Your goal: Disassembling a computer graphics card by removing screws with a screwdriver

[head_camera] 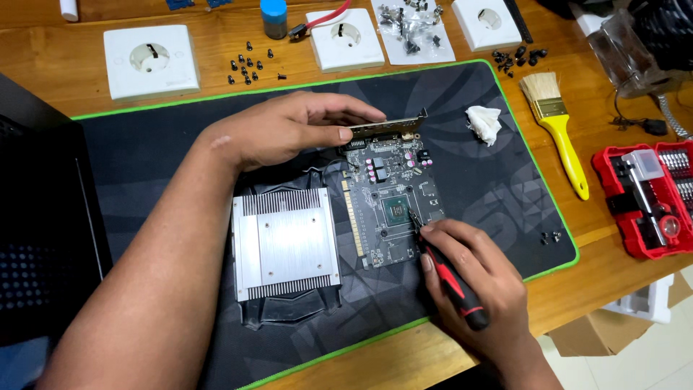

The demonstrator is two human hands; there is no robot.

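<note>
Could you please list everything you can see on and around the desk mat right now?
Circuit board: one, dark with a metal bracket, centre of mat.
Heatsink: one, silver, on mat left of the board.
Screwdriver: one, red and black, tip at the board's chip.
Desk mat: one, black with green edge, on wooden table.
Tissue: one, white, mat's upper right.
Brush: one, yellow handle, right of mat.
Bit set: one, red case, far right.
Wall sockets: four, white, along the top.
Loose screws: several, black, by the left socket.
Left hand: holds the board's bracket.
Right hand: grips the screwdriver.
</note>
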